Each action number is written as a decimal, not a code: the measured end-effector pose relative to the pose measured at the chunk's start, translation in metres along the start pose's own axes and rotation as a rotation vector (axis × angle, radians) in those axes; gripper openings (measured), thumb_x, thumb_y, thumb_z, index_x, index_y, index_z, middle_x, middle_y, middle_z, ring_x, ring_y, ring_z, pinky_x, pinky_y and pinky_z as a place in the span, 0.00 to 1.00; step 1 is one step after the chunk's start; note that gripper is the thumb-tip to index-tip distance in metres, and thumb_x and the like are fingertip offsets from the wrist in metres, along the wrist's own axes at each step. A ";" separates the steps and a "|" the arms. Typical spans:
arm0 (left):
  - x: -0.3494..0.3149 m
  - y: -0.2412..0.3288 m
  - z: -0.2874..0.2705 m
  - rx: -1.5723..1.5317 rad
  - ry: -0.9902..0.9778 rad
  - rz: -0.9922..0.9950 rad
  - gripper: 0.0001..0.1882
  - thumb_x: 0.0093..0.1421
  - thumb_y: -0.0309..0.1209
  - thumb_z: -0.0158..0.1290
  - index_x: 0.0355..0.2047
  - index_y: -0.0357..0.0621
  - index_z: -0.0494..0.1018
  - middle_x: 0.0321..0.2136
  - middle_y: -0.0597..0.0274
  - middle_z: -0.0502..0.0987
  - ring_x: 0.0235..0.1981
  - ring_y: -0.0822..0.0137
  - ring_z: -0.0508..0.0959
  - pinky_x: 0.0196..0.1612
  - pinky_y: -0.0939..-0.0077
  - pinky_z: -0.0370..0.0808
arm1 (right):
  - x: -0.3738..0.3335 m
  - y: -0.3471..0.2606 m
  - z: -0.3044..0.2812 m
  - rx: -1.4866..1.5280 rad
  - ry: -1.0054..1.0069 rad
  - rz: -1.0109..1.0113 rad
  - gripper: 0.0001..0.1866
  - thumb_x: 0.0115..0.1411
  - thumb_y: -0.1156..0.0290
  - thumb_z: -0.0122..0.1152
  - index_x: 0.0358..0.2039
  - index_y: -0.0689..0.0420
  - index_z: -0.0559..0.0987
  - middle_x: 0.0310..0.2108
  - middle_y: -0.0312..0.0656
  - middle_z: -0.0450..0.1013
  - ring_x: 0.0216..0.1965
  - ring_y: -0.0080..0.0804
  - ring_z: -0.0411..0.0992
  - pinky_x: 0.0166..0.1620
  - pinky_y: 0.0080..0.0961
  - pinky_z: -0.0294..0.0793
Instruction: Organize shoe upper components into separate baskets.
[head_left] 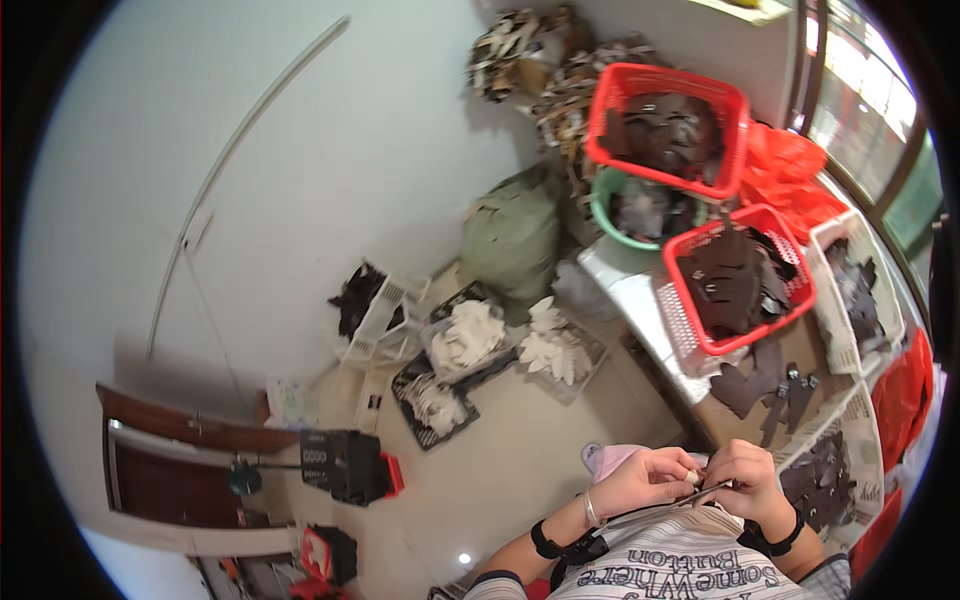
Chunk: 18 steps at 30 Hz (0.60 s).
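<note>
Close in front of my chest, my left hand (pixel 652 482) and my right hand (pixel 748 476) meet with bent, closed fingers. Between them they pinch a thin dark flat piece (pixel 708 491), seen nearly edge-on; its material and full shape are hidden. Something pale sits at the fingertips of the left hand, perhaps a finger wrap. Just beyond the hands, dark cut pieces (pixel 740 388) and narrow dark strips (pixel 797 400) lie on the worktable (pixel 707 418). A white basket (pixel 868 440) holding more dark pieces stands beside my right forearm.
Red baskets (pixel 690 325) and a green tub (pixel 606 212) with dark pieces crowd the table's far part. Another white basket (pixel 845 335) stands by the window. On the floor are crates of white pieces (pixel 470 338), a green sack (pixel 512 240) and a black stool-like object (pixel 345 467).
</note>
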<state>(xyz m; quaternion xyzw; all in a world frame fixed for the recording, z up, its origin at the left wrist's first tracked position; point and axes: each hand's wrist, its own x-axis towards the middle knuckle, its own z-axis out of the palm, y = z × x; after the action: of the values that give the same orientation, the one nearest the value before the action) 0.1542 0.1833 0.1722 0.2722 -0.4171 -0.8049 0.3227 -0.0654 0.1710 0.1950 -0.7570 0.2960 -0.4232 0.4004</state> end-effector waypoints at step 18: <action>-0.315 -0.027 -0.031 0.155 1.092 0.343 0.08 0.61 0.22 0.57 0.41 0.34 0.80 0.39 0.57 0.78 0.41 0.71 0.77 0.43 0.81 0.73 | 0.144 -0.075 0.307 0.490 -0.960 -0.290 0.13 0.42 0.73 0.78 0.27 0.58 0.81 0.28 0.40 0.78 0.30 0.35 0.77 0.32 0.27 0.74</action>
<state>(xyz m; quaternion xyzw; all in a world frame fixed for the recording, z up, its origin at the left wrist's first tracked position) 0.3709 0.4152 0.1868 0.5994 -0.2861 -0.4510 0.5962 0.2796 0.2048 0.2186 -0.7825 -0.1339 -0.1380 0.5923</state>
